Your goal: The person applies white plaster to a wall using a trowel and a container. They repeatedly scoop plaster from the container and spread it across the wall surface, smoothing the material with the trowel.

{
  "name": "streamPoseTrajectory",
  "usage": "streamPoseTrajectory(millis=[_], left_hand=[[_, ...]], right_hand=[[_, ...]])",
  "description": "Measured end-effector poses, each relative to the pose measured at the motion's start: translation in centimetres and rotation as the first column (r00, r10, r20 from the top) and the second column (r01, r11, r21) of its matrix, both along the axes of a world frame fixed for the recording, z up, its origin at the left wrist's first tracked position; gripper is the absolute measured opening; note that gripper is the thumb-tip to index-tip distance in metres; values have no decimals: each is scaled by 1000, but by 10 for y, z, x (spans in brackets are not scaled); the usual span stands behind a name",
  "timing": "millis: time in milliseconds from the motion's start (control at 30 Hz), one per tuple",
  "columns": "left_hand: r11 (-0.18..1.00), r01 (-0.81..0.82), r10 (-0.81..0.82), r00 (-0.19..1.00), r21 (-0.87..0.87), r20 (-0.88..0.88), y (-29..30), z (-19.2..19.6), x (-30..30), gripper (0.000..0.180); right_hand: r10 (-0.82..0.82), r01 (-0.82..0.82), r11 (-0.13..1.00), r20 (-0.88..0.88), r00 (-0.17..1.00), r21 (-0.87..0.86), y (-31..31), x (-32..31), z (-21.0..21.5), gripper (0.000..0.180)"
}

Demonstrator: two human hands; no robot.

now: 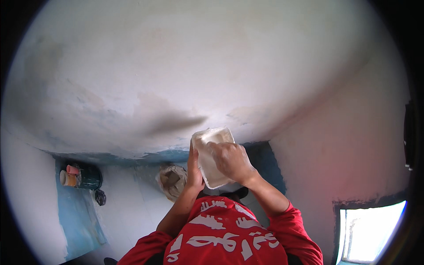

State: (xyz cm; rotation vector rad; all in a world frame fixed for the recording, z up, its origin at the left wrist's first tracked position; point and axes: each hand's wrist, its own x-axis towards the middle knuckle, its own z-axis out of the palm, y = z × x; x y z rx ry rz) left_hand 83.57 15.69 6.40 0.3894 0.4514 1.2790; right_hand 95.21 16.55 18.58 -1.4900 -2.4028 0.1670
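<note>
Here the left hand (193, 170) grips the left edge of a white tray (213, 155), held up close to the plastered wall (176, 66). The right hand (232, 161) lies on the tray; whether it clenches anything I cannot tell. Most of the wall looks coated, with patchy spots left, I judge. An open sack (172, 180) and a dark bucket (89, 176) stand below, leaving free room.

A matt, rough plaster wall (176, 66) is showing patchy white and grey. The white tray (212, 154), crusted with dried plaster, is looking chalky. Red cloth sleeves (291, 229) are looking soft. At far left, a dark green bucket (90, 176) is looking like glossy plastic.
</note>
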Motion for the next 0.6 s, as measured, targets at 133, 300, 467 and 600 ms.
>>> streamPoseTrajectory(millis=[133,300,467,600], left_hand=[[995,70,-60,990,-68,130,1,-8,0,51],[999,-26,26,1000,-37,5,-1,-7,6,57],[998,-27,24,998,-51,-66,1,-16,8,61],[996,-6,2,999,-89,-44,0,-19,9,63]], right_hand=[[132,-133,990,15,991,55,-5,-1,-1,31],[150,-150,988,-9,989,-23,-4,11,1,35],[158,-163,984,-70,985,-66,3,23,-8,34],[73,-82,996,-178,981,-44,-4,26,-7,35]])
